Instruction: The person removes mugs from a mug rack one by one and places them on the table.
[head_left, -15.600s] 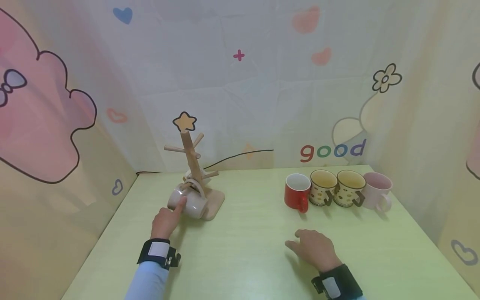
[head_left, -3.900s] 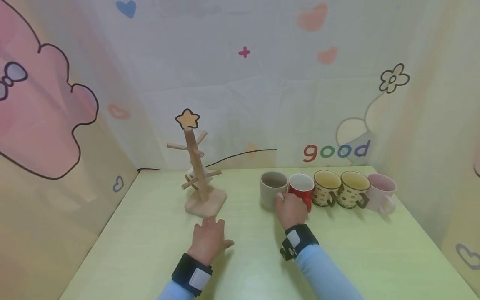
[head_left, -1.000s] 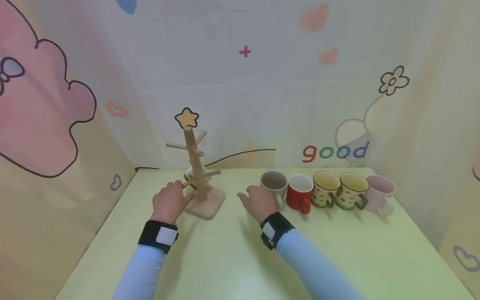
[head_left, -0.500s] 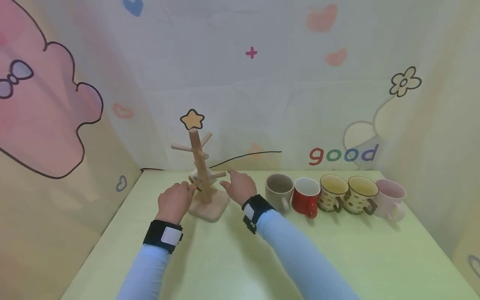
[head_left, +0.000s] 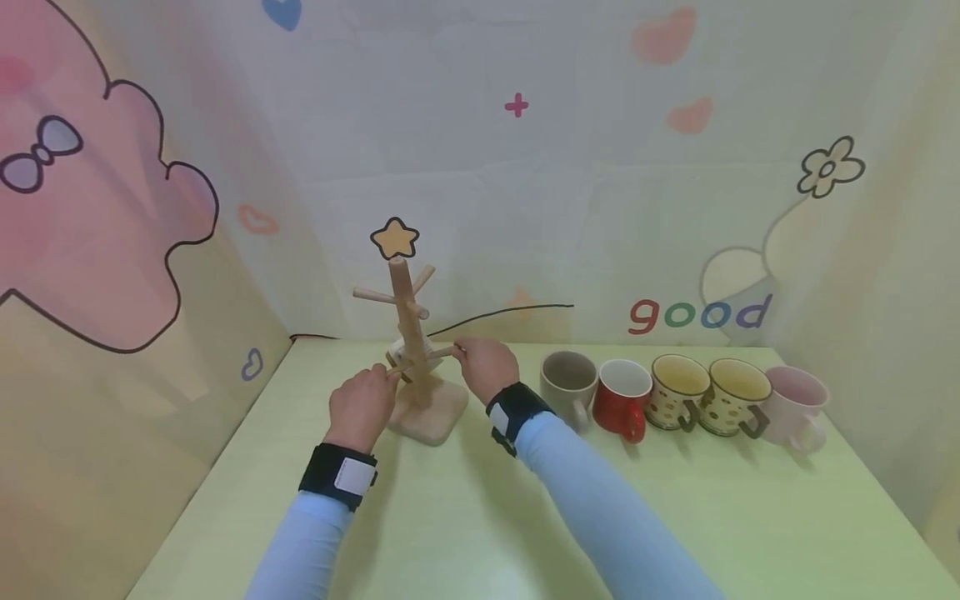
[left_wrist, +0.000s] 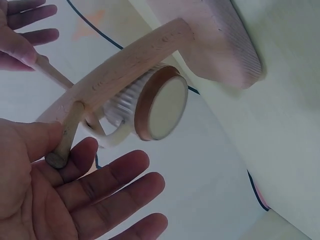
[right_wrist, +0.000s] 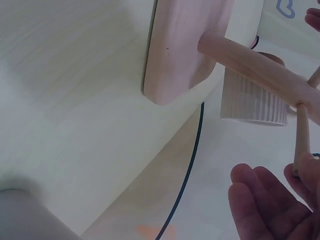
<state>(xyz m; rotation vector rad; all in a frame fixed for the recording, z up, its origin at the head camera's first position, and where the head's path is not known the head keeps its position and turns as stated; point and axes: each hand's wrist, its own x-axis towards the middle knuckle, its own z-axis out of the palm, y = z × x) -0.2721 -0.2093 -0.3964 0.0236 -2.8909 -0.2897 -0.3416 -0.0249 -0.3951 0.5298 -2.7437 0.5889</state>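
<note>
A wooden mug tree [head_left: 407, 321] stands at the left of the table, its post leaning slightly in the head view. My left hand [head_left: 363, 408] pinches the end of its lower left peg [left_wrist: 70, 137] between thumb and index finger, the other fingers spread. On the opposite side, my right hand [head_left: 487, 368] pinches the tip of the lower right peg [right_wrist: 302, 132]. Behind the post hangs a ribbed white mug [left_wrist: 162, 107] with a brown band near its base; the post partly hides it. The upper pegs bear nothing.
To the right, a row of upright mugs runs along the table [head_left: 480, 517]: a grey mug [head_left: 567, 383], a red mug [head_left: 622, 400], two dotted yellow mugs [head_left: 677, 392] and a pink mug [head_left: 793, 408]. A printed cloth [head_left: 465, 208] hangs behind.
The grey mug, hanging on the tree at first, now stands beside the red one. My right hand left it and moved left to a peg; my left hand took the other peg.
</note>
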